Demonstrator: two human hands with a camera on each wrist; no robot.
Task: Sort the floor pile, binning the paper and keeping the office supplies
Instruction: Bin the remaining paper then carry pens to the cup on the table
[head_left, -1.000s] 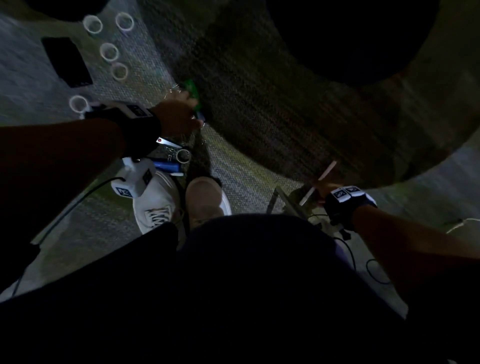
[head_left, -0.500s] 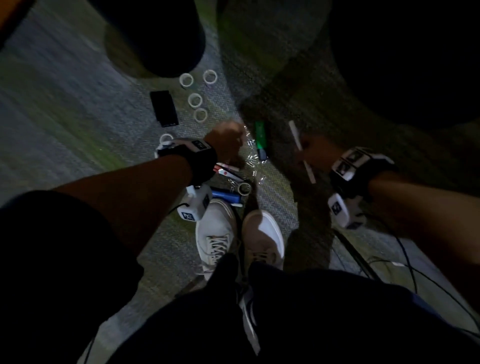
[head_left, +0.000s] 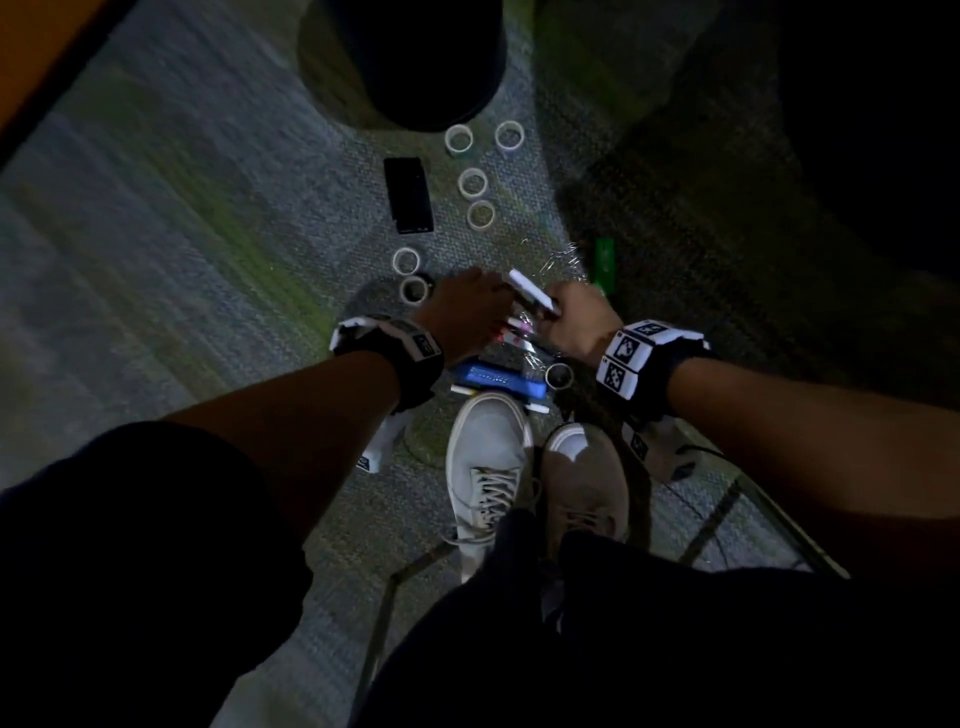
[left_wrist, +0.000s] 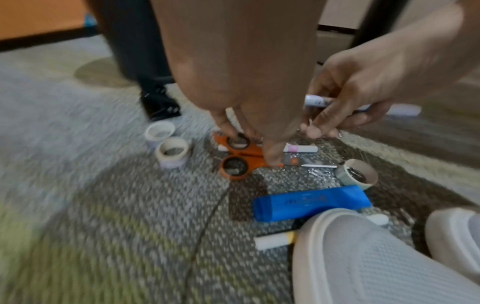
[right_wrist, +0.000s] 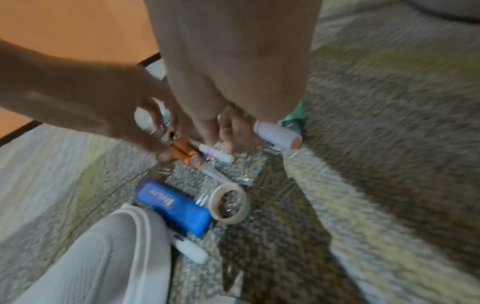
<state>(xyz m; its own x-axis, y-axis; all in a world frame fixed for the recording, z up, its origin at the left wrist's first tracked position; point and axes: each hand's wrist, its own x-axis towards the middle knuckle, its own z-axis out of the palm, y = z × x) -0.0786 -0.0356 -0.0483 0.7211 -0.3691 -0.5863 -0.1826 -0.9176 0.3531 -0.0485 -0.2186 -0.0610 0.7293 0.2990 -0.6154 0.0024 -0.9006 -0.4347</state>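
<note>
**Both hands down in the supply pile, scissors next up**

Head view: the person crouches over a carpeted floor (head_left: 208, 291). The left hand (head_left: 467, 306) and right hand (head_left: 576, 317) meet over the heap of supplies just ahead of the white shoes (head_left: 488, 457). The right hand carries a white marker (head_left: 530, 291). Loose tape rolls (head_left: 472, 183) and a black case (head_left: 408, 195) lie further out toward a dark bin (head_left: 415, 62); a green highlighter (head_left: 604, 262) sits just beyond the right hand. No paper is visible in the pile.

Left wrist view: the left fingers (left_wrist: 270, 156) reach down onto the orange scissors (left_wrist: 239, 158), one tip at a handle loop, another pressing near the pivot; not yet curled round them. The right hand's fingers wrap the marker, with a fingertip extended toward the floor. A blue stapler (left_wrist: 311, 202) lies against the shoe toe, a tape roll (left_wrist: 355, 173) beside it.

Right wrist view: a pink-banded marker (right_wrist: 215, 155) lies touching the scissors, with paper clips (right_wrist: 244, 179) scattered around.

The scissors are likely stiff, light and smooth-handled; the loops give the surest purchase, away from the blades. The clips look fiddly and would need pinching or scooping off the carpet pile.
</note>
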